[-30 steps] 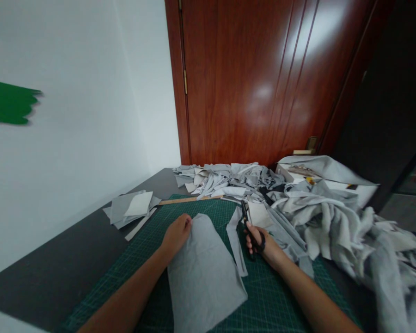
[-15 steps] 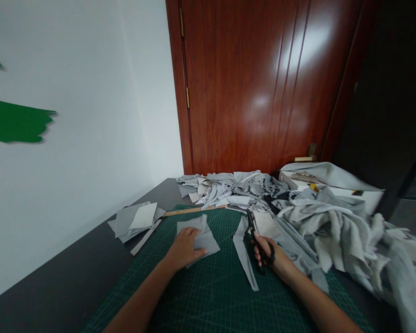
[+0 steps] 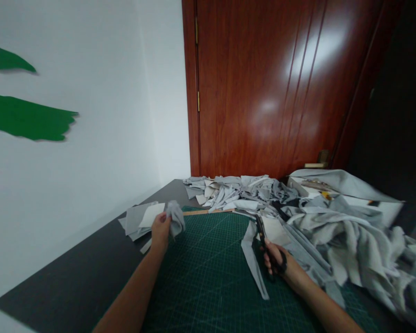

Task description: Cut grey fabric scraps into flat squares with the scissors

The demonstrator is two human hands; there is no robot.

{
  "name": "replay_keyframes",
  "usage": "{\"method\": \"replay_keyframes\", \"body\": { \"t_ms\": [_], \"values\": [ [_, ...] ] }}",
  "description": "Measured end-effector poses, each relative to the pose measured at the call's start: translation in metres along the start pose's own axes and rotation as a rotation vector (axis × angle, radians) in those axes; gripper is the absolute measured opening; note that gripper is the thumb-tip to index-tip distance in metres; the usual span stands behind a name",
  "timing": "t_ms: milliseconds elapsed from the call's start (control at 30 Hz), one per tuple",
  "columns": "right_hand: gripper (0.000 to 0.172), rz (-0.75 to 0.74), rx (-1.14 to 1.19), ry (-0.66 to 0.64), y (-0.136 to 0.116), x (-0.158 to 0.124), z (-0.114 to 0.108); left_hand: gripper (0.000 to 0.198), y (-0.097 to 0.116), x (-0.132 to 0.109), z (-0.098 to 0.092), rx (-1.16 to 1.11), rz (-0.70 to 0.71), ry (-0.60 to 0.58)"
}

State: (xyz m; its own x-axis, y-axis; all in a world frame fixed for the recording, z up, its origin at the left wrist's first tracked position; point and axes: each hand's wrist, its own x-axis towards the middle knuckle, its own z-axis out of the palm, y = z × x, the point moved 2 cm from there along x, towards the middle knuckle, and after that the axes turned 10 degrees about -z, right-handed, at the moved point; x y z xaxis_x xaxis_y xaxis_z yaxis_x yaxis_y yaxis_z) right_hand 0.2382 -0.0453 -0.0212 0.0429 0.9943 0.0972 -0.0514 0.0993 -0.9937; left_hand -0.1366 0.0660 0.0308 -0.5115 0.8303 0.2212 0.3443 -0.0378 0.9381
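Note:
My left hand grips a bunched piece of grey fabric lifted just above the left edge of the green cutting mat, close to a small stack of cut grey pieces. My right hand holds black scissors with the blades closed and pointing away from me, resting on the mat. A long grey offcut strip lies on the mat just left of the scissors.
A big heap of grey fabric fills the right side of the dark table. A pile of scraps lies at the back by a wooden ruler. Behind stands a red-brown door, with a white wall at left.
My left hand gathered the flat grey piece off the mat, bunched it and carried it left toward the small stack. My right hand kept hold of the scissors.

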Motion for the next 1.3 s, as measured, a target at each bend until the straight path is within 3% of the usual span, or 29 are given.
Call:
{"method": "replay_keyframes", "body": {
  "t_ms": [200, 400, 533, 733, 867, 1000, 1100, 1200, 1300],
  "values": [
    [0.05, 0.016, 0.029, 0.021, -0.004, -0.002, 0.002, 0.04, -0.013, 0.028, -0.017, 0.289, 0.043, 0.062],
    [0.042, 0.024, 0.058, 0.02, -0.008, -0.006, 0.002, 0.02, -0.026, 0.017, -0.028, 0.633, 0.089, 0.03],
    [0.047, 0.024, 0.048, 0.037, -0.006, -0.003, 0.002, 0.015, -0.03, 0.014, -0.035, 0.795, 0.058, -0.011],
    [0.054, -0.062, 0.03, 0.024, -0.004, -0.002, 0.001, 0.02, -0.015, 0.01, -0.033, 0.849, 0.109, -0.067],
    [0.057, -0.08, 0.05, 0.05, -0.003, 0.0, 0.002, 0.024, 0.003, -0.019, -0.005, 0.733, 0.236, -0.147],
    [0.06, -0.074, 0.066, 0.073, 0.002, 0.005, 0.005, 0.019, 0.013, -0.07, 0.047, 0.574, 0.266, -0.491],
    [0.062, -0.072, 0.069, 0.078, 0.005, 0.009, 0.007, 0.019, 0.023, -0.107, 0.084, 0.516, 0.341, -0.651],
    [0.062, -0.094, 0.078, 0.07, 0.004, 0.01, 0.009, 0.017, 0.039, -0.137, 0.115, 0.518, 0.442, -0.706],
    [0.063, -0.126, 0.093, 0.04, 0.001, 0.004, 0.007, 0.039, 0.054, -0.163, 0.142, 0.584, 0.559, -0.735]
  ]
}}
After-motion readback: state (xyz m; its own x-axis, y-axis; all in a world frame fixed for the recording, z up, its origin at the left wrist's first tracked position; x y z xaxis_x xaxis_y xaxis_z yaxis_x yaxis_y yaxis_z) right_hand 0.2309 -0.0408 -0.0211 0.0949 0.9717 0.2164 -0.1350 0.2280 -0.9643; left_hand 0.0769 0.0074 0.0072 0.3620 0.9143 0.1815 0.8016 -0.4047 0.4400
